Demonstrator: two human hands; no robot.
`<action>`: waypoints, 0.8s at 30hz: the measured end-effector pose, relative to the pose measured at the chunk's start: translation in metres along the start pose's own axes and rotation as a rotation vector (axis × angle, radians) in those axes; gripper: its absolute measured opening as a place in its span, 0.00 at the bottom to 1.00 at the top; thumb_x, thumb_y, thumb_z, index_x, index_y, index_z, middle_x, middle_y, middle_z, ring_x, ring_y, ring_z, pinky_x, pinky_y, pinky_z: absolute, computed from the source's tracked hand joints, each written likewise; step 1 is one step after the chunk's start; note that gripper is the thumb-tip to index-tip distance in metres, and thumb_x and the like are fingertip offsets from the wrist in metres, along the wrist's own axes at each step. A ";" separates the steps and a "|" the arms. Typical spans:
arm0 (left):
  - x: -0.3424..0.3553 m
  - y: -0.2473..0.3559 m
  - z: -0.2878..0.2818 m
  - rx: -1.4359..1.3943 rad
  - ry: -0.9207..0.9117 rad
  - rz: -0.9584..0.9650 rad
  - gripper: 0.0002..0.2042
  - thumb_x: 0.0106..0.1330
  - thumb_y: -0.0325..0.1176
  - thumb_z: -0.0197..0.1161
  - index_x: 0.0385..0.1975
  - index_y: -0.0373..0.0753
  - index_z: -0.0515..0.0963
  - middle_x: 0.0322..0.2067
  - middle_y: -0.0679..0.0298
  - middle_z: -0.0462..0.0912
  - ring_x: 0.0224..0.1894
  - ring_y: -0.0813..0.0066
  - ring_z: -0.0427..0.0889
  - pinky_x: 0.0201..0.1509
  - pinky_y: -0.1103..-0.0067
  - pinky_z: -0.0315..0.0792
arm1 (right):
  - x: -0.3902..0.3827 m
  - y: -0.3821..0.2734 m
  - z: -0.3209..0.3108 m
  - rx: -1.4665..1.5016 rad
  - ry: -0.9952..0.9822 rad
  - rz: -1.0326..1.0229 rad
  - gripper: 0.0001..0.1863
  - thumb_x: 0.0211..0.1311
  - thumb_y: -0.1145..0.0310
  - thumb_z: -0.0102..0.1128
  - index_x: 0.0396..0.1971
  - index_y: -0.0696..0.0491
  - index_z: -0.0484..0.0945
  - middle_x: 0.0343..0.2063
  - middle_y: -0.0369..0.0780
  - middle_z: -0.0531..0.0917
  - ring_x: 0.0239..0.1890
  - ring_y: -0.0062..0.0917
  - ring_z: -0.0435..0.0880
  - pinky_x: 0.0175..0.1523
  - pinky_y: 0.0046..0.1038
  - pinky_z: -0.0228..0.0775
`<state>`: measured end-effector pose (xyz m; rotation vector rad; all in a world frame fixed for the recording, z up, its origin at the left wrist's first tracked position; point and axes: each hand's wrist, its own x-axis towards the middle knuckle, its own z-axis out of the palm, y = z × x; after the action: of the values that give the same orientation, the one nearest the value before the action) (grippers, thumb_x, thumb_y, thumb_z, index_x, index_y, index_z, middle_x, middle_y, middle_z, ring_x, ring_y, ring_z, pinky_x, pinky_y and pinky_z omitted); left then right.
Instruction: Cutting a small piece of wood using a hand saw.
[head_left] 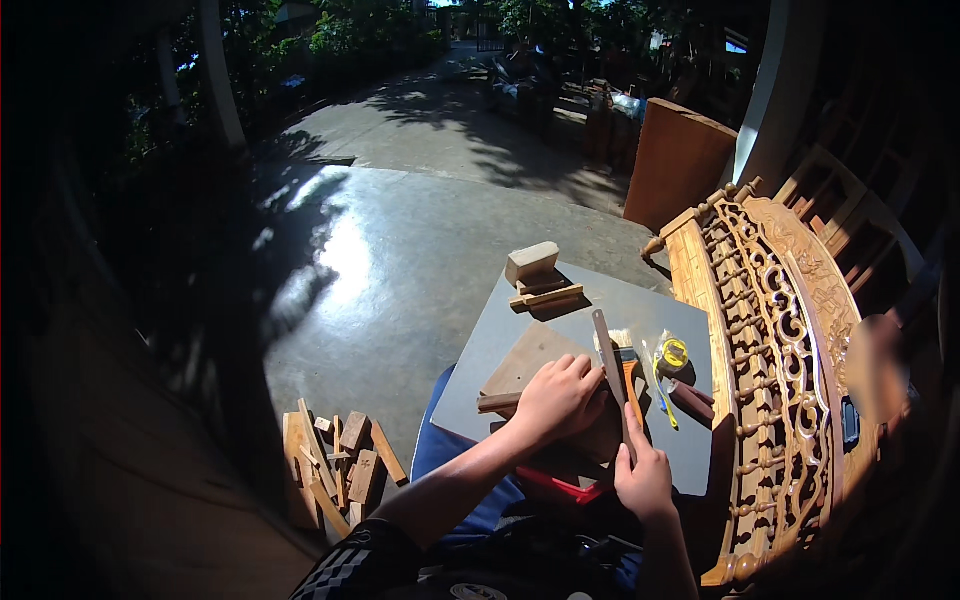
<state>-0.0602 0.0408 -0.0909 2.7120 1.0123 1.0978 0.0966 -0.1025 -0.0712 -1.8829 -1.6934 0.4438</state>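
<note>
On a grey board [480, 350] over my lap lies a brown wooden block [528, 352]. My left hand [562, 398] grips this block with curled fingers, near the middle of the board. My right hand [645, 470] is closed around a long, flat, dull strip [607, 345], perhaps a file, angled away from me beside the left hand. Just right of it lie a paintbrush [626, 362], a yellow tape measure [675, 352], a thin yellow tool [660, 395] and dark brown pieces [690, 400]. Light wood blocks [532, 260] sit at the board's far edge.
A carved wooden bench [760, 330] runs along my right, with a phone-like blue object [850, 425] and a blurred tan shape on it. An upright brown panel [672, 160] and white post [760, 100] stand beyond. Wood offcuts [355, 470] lie at lower left on the concrete floor [420, 230].
</note>
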 end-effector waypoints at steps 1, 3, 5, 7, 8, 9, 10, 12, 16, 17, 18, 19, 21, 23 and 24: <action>-0.001 0.001 -0.001 -0.007 0.003 -0.004 0.11 0.63 0.40 0.67 0.37 0.40 0.79 0.35 0.61 0.78 0.40 0.63 0.80 0.43 0.69 0.76 | 0.000 -0.004 -0.002 -0.009 -0.017 0.013 0.36 0.64 0.76 0.53 0.75 0.50 0.62 0.19 0.56 0.78 0.24 0.53 0.82 0.35 0.46 0.74; 0.004 0.005 0.003 -0.051 0.016 0.045 0.13 0.63 0.39 0.66 0.40 0.38 0.78 0.36 0.59 0.78 0.42 0.61 0.80 0.45 0.69 0.77 | -0.003 0.004 -0.002 0.050 0.056 -0.027 0.38 0.62 0.79 0.51 0.75 0.51 0.62 0.22 0.57 0.78 0.23 0.52 0.80 0.35 0.43 0.73; 0.006 0.008 0.012 -0.059 0.007 0.038 0.13 0.61 0.39 0.66 0.39 0.37 0.78 0.36 0.58 0.78 0.42 0.60 0.81 0.47 0.68 0.77 | -0.005 0.007 -0.003 0.095 0.039 0.022 0.39 0.62 0.81 0.50 0.76 0.50 0.61 0.26 0.58 0.80 0.24 0.52 0.80 0.36 0.42 0.74; 0.005 0.009 0.016 -0.065 0.024 0.028 0.13 0.61 0.39 0.66 0.38 0.37 0.78 0.36 0.58 0.78 0.42 0.60 0.81 0.46 0.69 0.76 | -0.006 -0.002 -0.008 0.021 -0.006 0.076 0.39 0.62 0.82 0.48 0.76 0.50 0.60 0.35 0.60 0.82 0.27 0.53 0.82 0.37 0.42 0.74; 0.004 0.007 0.016 -0.055 0.026 0.019 0.13 0.60 0.39 0.66 0.38 0.37 0.78 0.36 0.58 0.77 0.42 0.61 0.81 0.45 0.69 0.76 | -0.004 0.011 0.001 0.038 0.043 -0.020 0.39 0.62 0.82 0.47 0.76 0.49 0.60 0.43 0.60 0.83 0.29 0.55 0.81 0.38 0.42 0.73; 0.001 0.005 0.016 -0.048 0.027 0.013 0.12 0.60 0.39 0.66 0.37 0.37 0.78 0.35 0.58 0.77 0.42 0.61 0.81 0.45 0.69 0.76 | -0.004 0.015 0.004 0.043 0.026 -0.027 0.39 0.62 0.82 0.47 0.76 0.49 0.60 0.43 0.60 0.83 0.29 0.55 0.81 0.38 0.42 0.73; 0.000 0.003 0.016 -0.042 0.026 0.004 0.12 0.60 0.39 0.66 0.37 0.37 0.78 0.35 0.58 0.77 0.42 0.61 0.81 0.45 0.69 0.76 | -0.001 0.011 0.003 0.050 0.010 -0.017 0.39 0.62 0.82 0.47 0.76 0.50 0.60 0.45 0.61 0.82 0.29 0.56 0.81 0.38 0.42 0.73; -0.003 -0.001 0.017 -0.031 0.045 -0.003 0.12 0.60 0.39 0.67 0.37 0.37 0.78 0.35 0.58 0.77 0.42 0.61 0.81 0.45 0.69 0.76 | 0.002 0.007 0.004 0.059 -0.013 -0.006 0.39 0.62 0.82 0.47 0.76 0.50 0.60 0.48 0.61 0.82 0.30 0.57 0.80 0.39 0.42 0.73; 0.005 0.002 0.014 -0.048 0.040 0.028 0.13 0.60 0.39 0.67 0.37 0.38 0.78 0.36 0.58 0.77 0.42 0.61 0.81 0.45 0.69 0.76 | 0.000 -0.002 -0.002 0.070 0.027 0.015 0.38 0.62 0.82 0.48 0.75 0.50 0.61 0.43 0.61 0.82 0.31 0.58 0.81 0.38 0.44 0.73; 0.005 0.001 0.013 -0.046 0.037 0.026 0.13 0.59 0.38 0.67 0.37 0.37 0.78 0.36 0.58 0.77 0.42 0.61 0.81 0.45 0.69 0.76 | 0.001 -0.003 -0.003 0.068 0.017 0.029 0.38 0.62 0.82 0.48 0.75 0.50 0.61 0.41 0.61 0.82 0.31 0.58 0.81 0.38 0.44 0.73; 0.005 0.001 0.012 -0.043 0.035 0.024 0.13 0.59 0.38 0.67 0.37 0.37 0.78 0.36 0.58 0.77 0.42 0.61 0.81 0.45 0.69 0.76 | 0.001 -0.003 -0.002 0.070 0.018 0.030 0.38 0.62 0.82 0.48 0.75 0.50 0.61 0.41 0.61 0.82 0.31 0.58 0.81 0.38 0.44 0.73; 0.004 0.001 0.014 -0.042 0.035 0.024 0.13 0.59 0.38 0.67 0.37 0.37 0.78 0.36 0.58 0.77 0.42 0.61 0.81 0.45 0.69 0.76 | 0.001 -0.002 -0.001 0.066 0.025 0.001 0.38 0.62 0.82 0.48 0.75 0.50 0.61 0.39 0.61 0.82 0.31 0.58 0.81 0.38 0.44 0.73; 0.003 0.000 0.016 -0.041 0.029 0.011 0.13 0.59 0.38 0.67 0.38 0.37 0.78 0.36 0.58 0.77 0.42 0.60 0.81 0.45 0.68 0.77 | 0.002 0.000 0.001 0.062 0.036 -0.030 0.38 0.62 0.82 0.48 0.75 0.50 0.61 0.37 0.61 0.82 0.30 0.58 0.81 0.37 0.44 0.73; 0.004 0.001 0.014 -0.049 0.021 0.013 0.14 0.59 0.38 0.67 0.39 0.37 0.77 0.36 0.58 0.77 0.42 0.59 0.81 0.45 0.68 0.77 | 0.000 0.001 0.002 0.065 0.071 -0.081 0.38 0.62 0.82 0.48 0.75 0.50 0.62 0.36 0.62 0.82 0.31 0.58 0.81 0.38 0.45 0.73; 0.004 0.002 0.014 -0.057 0.013 0.013 0.14 0.59 0.38 0.68 0.39 0.37 0.77 0.37 0.57 0.77 0.42 0.59 0.81 0.45 0.67 0.77 | -0.001 0.003 0.003 0.065 0.078 -0.076 0.38 0.62 0.82 0.48 0.75 0.50 0.62 0.36 0.62 0.82 0.31 0.58 0.81 0.38 0.45 0.73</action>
<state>-0.0483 0.0444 -0.0981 2.6746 0.9512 1.1300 0.0970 -0.1029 -0.0749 -1.7607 -1.6735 0.3856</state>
